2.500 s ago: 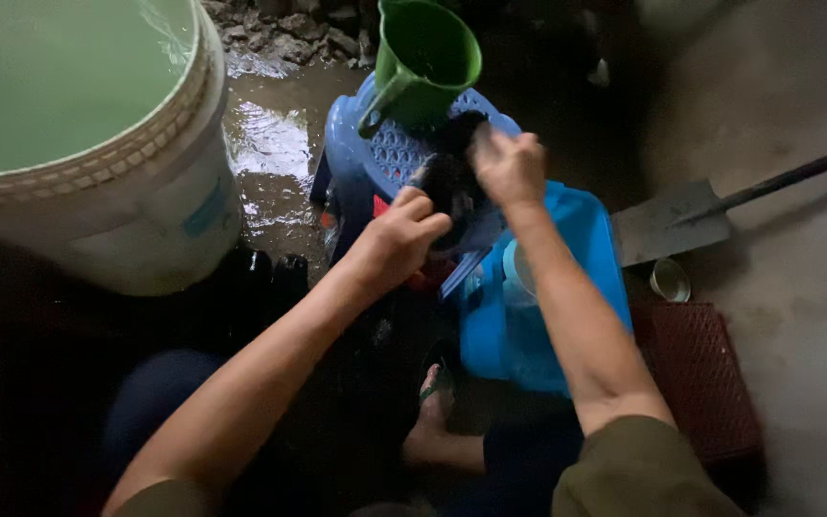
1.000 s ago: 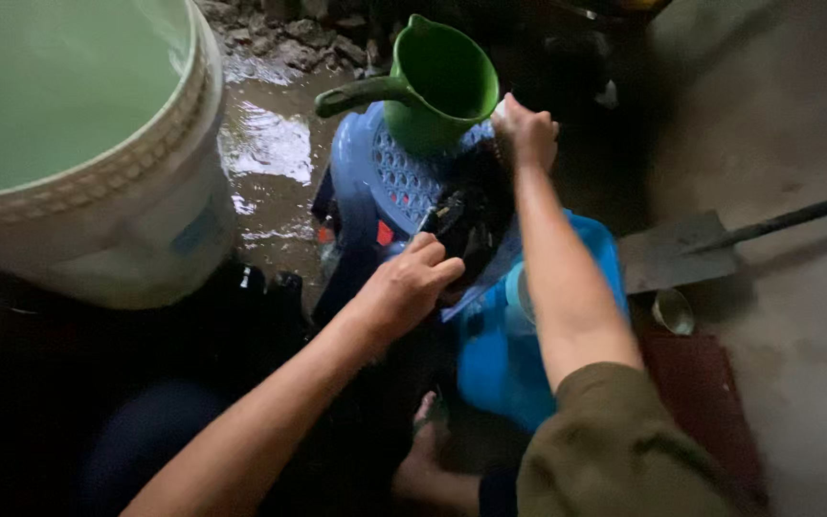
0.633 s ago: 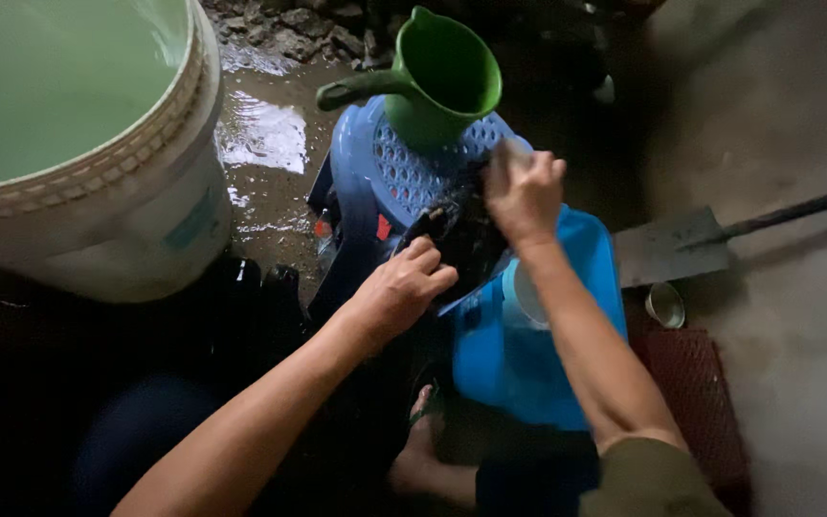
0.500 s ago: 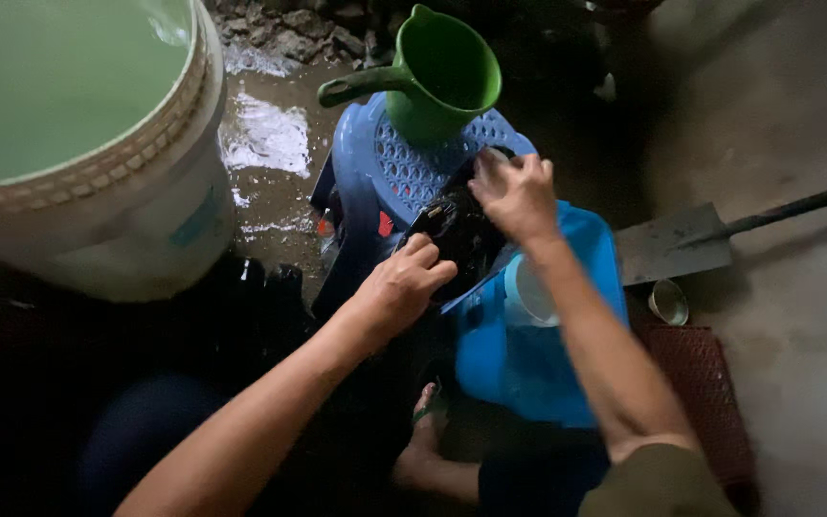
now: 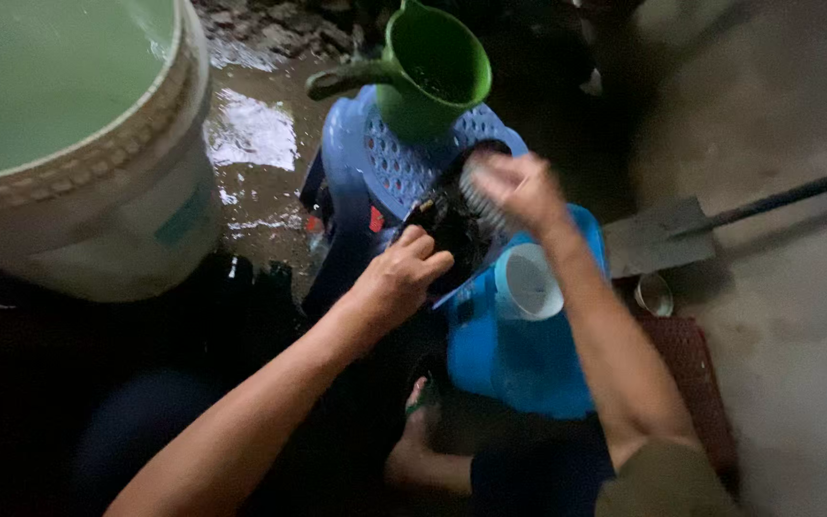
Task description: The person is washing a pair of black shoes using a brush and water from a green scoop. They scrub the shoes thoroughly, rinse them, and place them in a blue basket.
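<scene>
A person crouches over a blue stool [image 5: 375, 172], scrubbing a dark item [image 5: 452, 230] that lies at the stool's near right edge. The left hand [image 5: 399, 278] is closed over the item's near end, pinning it to the seat. The right hand [image 5: 524, 191], blurred, is curled around a brush [image 5: 479, 196] whose pale bristles meet the item's far end; the item sits between the two hands, touching both. What the item is cannot be told.

A green jug [image 5: 428, 72] stands upright on the far part of the stool's perforated seat, its handle pointing left. Just beside the stool's right edge is a blue container [image 5: 519, 354] with a white cup [image 5: 528, 282] at its top, under the right forearm.

To the left stands a large white bucket [image 5: 117, 211] filled with greenish liquid. The floor [image 5: 251, 134] between bucket and stool is wet and shining, with rubble at the far edge. On the right, a shovel [image 5: 662, 239] lies on the dry concrete, its handle running off to the right, with a small tin [image 5: 655, 295] near its blade. A bare foot [image 5: 413, 440] in a sandal shows below the stool.
</scene>
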